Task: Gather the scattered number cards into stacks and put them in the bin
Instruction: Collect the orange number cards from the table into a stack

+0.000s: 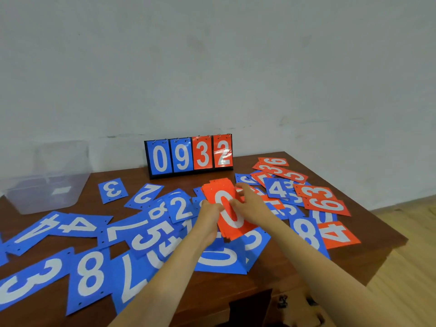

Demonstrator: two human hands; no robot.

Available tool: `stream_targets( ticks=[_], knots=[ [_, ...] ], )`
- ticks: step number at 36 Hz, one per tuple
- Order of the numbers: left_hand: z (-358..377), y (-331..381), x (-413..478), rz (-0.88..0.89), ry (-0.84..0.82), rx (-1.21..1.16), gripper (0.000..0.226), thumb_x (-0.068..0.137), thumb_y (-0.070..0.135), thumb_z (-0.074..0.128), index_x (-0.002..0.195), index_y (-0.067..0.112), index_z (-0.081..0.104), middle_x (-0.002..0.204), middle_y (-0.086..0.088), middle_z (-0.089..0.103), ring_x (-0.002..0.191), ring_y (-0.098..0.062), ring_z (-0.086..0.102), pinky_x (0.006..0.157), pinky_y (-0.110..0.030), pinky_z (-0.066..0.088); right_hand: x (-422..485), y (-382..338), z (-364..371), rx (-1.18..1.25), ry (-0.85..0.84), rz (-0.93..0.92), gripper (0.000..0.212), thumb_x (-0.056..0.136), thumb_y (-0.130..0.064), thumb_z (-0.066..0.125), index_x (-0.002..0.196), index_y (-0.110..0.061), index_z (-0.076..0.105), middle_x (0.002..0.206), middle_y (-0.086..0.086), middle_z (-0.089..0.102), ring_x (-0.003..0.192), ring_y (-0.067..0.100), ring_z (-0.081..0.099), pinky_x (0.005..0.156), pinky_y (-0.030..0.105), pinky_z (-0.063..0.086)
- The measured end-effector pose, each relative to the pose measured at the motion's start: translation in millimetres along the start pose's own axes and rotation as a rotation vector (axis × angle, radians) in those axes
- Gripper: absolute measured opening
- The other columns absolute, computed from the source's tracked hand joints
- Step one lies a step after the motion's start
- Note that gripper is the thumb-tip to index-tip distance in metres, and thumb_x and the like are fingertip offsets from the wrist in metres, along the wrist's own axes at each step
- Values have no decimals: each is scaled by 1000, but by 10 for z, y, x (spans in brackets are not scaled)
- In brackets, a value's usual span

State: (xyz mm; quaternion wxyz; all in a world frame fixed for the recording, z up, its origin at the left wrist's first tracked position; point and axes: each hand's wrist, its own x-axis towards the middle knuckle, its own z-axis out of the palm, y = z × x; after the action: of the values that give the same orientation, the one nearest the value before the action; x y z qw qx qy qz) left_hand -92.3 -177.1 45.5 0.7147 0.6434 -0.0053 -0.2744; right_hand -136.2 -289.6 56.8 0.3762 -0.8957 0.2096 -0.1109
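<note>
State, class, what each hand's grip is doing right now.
Left hand: grips the red card stack at its left edge.
Right hand: holds the same stack from the right.

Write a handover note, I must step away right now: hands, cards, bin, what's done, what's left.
Hands: left hand and right hand both grip the red stack, 0 on top, mid-table.
The clear bin sits at far left; no cards visible inside.
Done: some reds stacked.
To do: loose red cards at right, scattered blue cards across left and front, then bin everything.
</note>
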Motion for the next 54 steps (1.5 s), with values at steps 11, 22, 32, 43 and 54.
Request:
stream_targets(
  ticks=[11,22,32,43,54],
  knots=[
    [42,-30,384,-20,79,-40,35,93,-5,41,127,2,45,125,-21,57,106,-39,59,79,-45,49,439,927,-378,-260,-149,191,50,96,-16,51,142,-10,35,147,10,39,129,27,44,103,36,40],
    [9,-12,895,-71,109,44,42,94,3,46,135,8,40,129,-19,55,109,-38,58,88,-51,50,1231,872,-478,-571,-470,170,71,85,-24,69,146,-15,32,152,6,28,137,27,31,109,38,34],
    [43,-122,1079,-129,97,58,40,96,5,44,135,12,40,127,-17,56,106,-37,58,75,-49,49,1455,949,-425,-675,-470,156,74,76,-35,77,138,-19,41,140,6,42,128,26,39,104,38,38],
    [40,-50,928,-111,100,90,42,96,6,44,137,13,38,129,-17,55,110,-38,57,74,-51,48,1267,842,-497,-531,-220,61,29,93,-13,55,120,-10,62,127,10,57,116,26,53,93,28,44],
    [-99,102,605,12,138,35,47,94,-1,46,139,9,38,130,-18,55,112,-38,57,85,-47,50,986,480,-828,-426,119,-98,18,90,-14,56,102,-14,70,104,8,68,91,24,62,75,32,47]
  ],
)
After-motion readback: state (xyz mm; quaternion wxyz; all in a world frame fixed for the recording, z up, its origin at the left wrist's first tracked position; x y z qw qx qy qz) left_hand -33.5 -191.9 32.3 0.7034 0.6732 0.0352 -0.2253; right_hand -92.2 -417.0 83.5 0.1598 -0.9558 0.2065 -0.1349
